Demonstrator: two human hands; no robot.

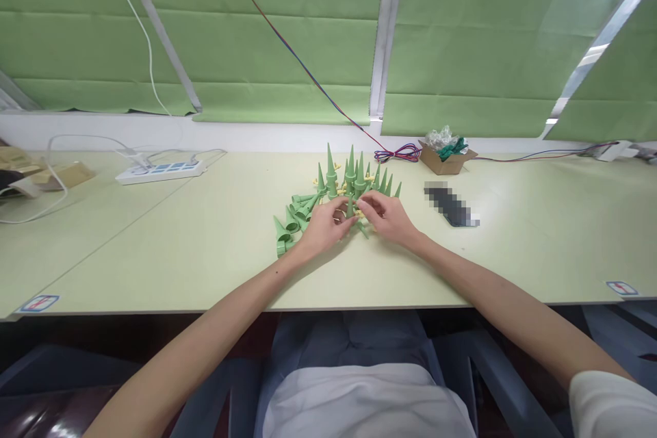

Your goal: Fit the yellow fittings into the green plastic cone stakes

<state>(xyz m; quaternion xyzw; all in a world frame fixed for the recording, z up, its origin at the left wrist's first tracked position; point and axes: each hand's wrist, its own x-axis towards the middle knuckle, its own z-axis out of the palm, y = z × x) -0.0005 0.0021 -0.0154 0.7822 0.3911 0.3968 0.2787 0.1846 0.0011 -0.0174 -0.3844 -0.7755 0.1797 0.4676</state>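
Note:
Near the middle of the table, my left hand (328, 224) has its thumb and fingers closed around a green plastic spike (350, 207), point up. Close against it, my right hand (387, 216) is pinched at a small yellow part (359, 214) beside that spike; its fingertips partly cover the part. Just behind both hands stands a group of upright green spikes (331, 174), with small yellow pieces showing among them. Loose hollow green cones (291, 220) lie piled to the left of my left hand. Another narrow green piece (363, 230) shows below my fingers.
A small cardboard box (447, 163) holding clear plastic and green material stands at the back right. In front of it lies a dark, pixelated object (452, 205). A white power strip (160, 172) is at the left. Coiled red and blue wire (397, 152) rests along the back edge.

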